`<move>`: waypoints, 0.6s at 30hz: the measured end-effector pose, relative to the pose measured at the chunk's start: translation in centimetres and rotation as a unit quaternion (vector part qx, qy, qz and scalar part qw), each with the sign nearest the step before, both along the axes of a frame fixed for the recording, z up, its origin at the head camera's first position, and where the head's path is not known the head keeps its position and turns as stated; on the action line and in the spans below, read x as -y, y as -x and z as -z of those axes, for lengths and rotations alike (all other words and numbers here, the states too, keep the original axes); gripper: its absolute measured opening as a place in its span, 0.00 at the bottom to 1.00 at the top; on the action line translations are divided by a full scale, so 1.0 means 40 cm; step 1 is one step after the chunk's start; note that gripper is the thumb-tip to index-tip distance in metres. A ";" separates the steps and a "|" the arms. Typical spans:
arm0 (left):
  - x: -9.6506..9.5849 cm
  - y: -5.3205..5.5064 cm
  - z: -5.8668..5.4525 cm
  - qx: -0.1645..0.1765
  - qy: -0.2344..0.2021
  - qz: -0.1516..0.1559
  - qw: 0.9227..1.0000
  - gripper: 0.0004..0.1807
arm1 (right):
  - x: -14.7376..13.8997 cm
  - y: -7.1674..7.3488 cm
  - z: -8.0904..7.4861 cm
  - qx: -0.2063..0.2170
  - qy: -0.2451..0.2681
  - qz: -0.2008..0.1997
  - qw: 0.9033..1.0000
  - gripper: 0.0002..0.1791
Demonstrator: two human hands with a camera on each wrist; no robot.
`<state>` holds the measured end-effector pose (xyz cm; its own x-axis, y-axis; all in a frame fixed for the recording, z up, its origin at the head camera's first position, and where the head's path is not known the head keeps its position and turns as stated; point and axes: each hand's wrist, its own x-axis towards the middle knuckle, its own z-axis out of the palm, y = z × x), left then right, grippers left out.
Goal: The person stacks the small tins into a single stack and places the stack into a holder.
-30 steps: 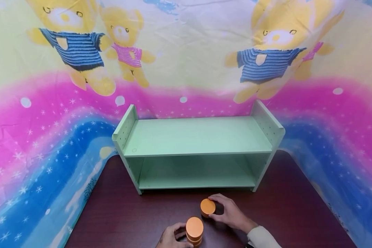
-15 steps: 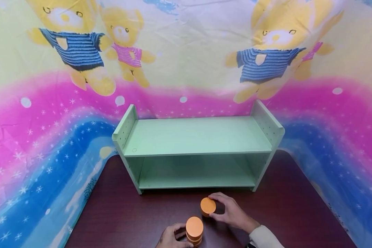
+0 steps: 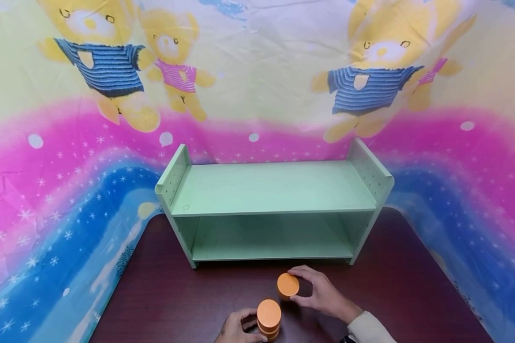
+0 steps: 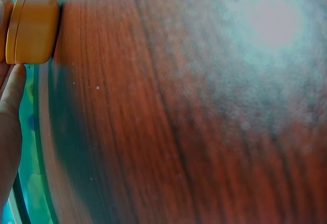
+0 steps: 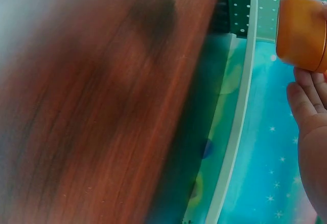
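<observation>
In the head view, my left hand [image 3: 239, 327] holds a short stack of round orange lidded jars [image 3: 269, 314] near the table's front edge. Fingers curl around the far left side, with the thumb at the near side. The left wrist view shows the lowest jar [image 4: 37, 30] standing on the wood. Farther forward and to the right, my right hand [image 3: 319, 291] grips another round orange jar [image 3: 288, 285] between fingers and thumb. That jar [image 5: 302, 32] hangs above the table in the right wrist view, apart from the surface. Its far side is partly hidden by fingers.
A pale green two-tier shelf [image 3: 274, 188] stands behind the hands, with raised side panels. It rests on the dark red-brown wooden table [image 3: 163, 295]. A bear-patterned cloth [image 3: 257, 95] surrounds the table at the back and sides.
My right wrist and sleeve have shifted slightly to the right, while the jar in that hand stays almost in place. The left hand and its stack look the same.
</observation>
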<state>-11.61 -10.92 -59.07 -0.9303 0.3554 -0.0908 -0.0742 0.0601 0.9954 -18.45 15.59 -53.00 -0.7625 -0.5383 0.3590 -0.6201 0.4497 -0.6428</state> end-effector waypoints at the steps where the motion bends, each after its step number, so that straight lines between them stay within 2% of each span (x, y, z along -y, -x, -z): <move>1: 0.000 0.000 0.000 0.001 0.000 -0.001 1.000 0.31 | 0.000 -0.001 -0.003 0.000 -0.001 0.000 1.000 0.30; 6: 0.000 -0.001 -0.001 0.014 -0.001 -0.007 1.000 0.30 | 0.000 -0.004 -0.014 0.006 -0.003 -0.007 1.000 0.30; 11: 0.001 0.000 0.002 0.010 -0.005 -0.005 1.000 0.30 | 0.003 -0.008 -0.024 0.004 -0.001 -0.015 1.000 0.30; 18: 0.000 0.000 0.000 0.009 -0.004 -0.003 1.000 0.30 | 0.005 -0.011 -0.035 -0.040 0.002 -0.034 0.999 0.30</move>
